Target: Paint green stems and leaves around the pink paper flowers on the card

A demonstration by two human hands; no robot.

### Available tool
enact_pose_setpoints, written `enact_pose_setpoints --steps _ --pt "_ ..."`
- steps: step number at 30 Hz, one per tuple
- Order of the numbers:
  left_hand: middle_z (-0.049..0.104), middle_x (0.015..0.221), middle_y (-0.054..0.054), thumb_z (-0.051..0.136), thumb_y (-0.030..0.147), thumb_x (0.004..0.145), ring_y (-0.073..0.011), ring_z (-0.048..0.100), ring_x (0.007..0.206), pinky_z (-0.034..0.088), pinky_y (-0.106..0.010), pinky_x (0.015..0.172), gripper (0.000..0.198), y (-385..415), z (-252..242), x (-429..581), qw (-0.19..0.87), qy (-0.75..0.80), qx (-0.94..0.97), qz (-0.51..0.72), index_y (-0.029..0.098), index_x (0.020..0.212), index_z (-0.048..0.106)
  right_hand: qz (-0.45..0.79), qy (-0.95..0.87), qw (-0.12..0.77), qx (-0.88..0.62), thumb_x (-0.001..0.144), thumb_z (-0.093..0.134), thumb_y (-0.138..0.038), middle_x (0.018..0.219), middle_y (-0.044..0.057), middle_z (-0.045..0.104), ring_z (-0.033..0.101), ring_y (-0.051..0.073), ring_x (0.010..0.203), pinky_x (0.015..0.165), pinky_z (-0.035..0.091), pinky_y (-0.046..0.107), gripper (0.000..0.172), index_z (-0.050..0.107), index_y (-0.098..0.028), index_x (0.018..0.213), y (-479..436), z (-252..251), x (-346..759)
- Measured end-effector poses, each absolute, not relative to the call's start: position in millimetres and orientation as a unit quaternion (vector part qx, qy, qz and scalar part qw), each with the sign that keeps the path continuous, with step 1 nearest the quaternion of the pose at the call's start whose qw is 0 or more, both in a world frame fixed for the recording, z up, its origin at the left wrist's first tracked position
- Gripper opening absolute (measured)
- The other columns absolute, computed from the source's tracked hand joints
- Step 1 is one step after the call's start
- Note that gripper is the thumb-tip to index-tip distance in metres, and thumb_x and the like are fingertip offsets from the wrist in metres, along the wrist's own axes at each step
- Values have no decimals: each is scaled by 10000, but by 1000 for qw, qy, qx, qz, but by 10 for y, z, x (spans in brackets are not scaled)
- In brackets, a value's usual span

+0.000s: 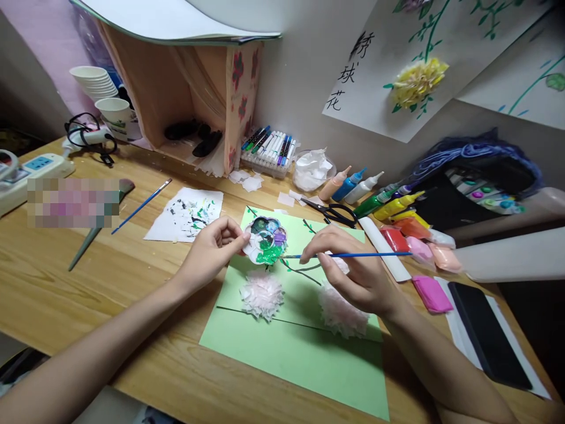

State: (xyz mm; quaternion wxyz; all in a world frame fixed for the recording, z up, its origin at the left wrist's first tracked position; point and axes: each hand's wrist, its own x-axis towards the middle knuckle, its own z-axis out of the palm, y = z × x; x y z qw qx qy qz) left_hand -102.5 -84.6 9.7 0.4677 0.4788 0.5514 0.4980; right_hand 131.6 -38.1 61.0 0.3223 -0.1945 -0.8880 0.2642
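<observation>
My left hand (225, 241) grips the left rim of a small flower-shaped paint palette (253, 250), which has green, purple and dark paint in its wells. My right hand (348, 268) is closed around a thin blue paintbrush (375, 255), its tip pointing left at the palette's lower right edge by the green paint. Beneath both hands lies a light green sheet (291, 368) with painted branches and leaves. Two pale pink tissue-paper flowers sit on it: one flower (262, 294) below the palette, the other flower (342, 312) partly hidden by my right hand.
A paint-stained white paper (188, 215) and another blue brush (141, 206) lie to the left. Black scissors (333, 213), paint bottles (353, 187) and a marker box (269, 154) stand behind the sheet. Clay packets (421, 250) and a black phone (488, 333) are at right.
</observation>
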Motion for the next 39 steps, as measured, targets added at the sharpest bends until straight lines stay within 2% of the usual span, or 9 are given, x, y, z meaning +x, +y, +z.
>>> enact_pose_setpoints --steps 9,11,15,17,19,26,33,39 --pt "603 674 29 665 319 806 -90 604 632 472 -201 611 207 -838 106 -1030 481 552 473 491 182 722 534 272 -878 335 -205 880 441 -103 773 36 653 574 150 734 682 466 312 195 618 -185 887 -361 590 1361" --pt "603 670 30 671 318 800 -89 599 630 466 -196 606 210 -840 113 -1040 476 555 473 491 183 716 535 269 -856 381 -223 893 441 -133 790 35 655 581 161 757 702 458 333 200 629 -203 893 -336 609 1411" --pt "589 664 40 685 332 788 -87 585 632 459 -187 603 219 -833 131 -1079 471 565 465 493 187 716 536 280 -743 537 -285 902 467 -226 760 26 644 589 171 737 663 453 332 201 660 -232 850 -200 653 1599" --pt "581 662 43 689 346 782 -87 579 630 462 -185 600 227 -818 138 -1098 469 569 464 492 190 717 538 320 -687 571 -315 887 497 -248 737 14 633 594 157 700 632 454 309 177 664 -231 829 -117 631 1734" --pt "585 668 39 693 362 776 -93 580 634 470 -188 603 234 -804 141 -1109 463 575 466 488 191 720 544 361 -660 560 -345 871 530 -260 735 5 623 594 141 673 615 452 286 147 661 -222 819 -58 562 1876" --pt "599 691 27 726 402 735 -117 594 664 502 -199 610 254 -797 124 -1119 441 608 456 478 204 733 566 317 -684 511 -413 886 544 -282 788 12 619 614 142 693 599 457 270 124 641 -208 864 -136 299 2162" --pt "605 684 36 738 354 737 -115 576 661 496 -188 596 196 -760 128 -1128 434 614 449 482 220 726 596 331 -796 347 -369 926 462 -260 830 44 638 612 176 804 716 478 322 170 612 -188 890 -280 181 2104" --pt "601 671 38 718 299 760 -102 569 638 505 -197 589 169 -767 145 -1087 425 613 455 486 211 703 585 291 -851 288 -329 885 457 -177 804 48 638 598 183 785 717 479 343 147 603 -188 879 -340 109 1967"
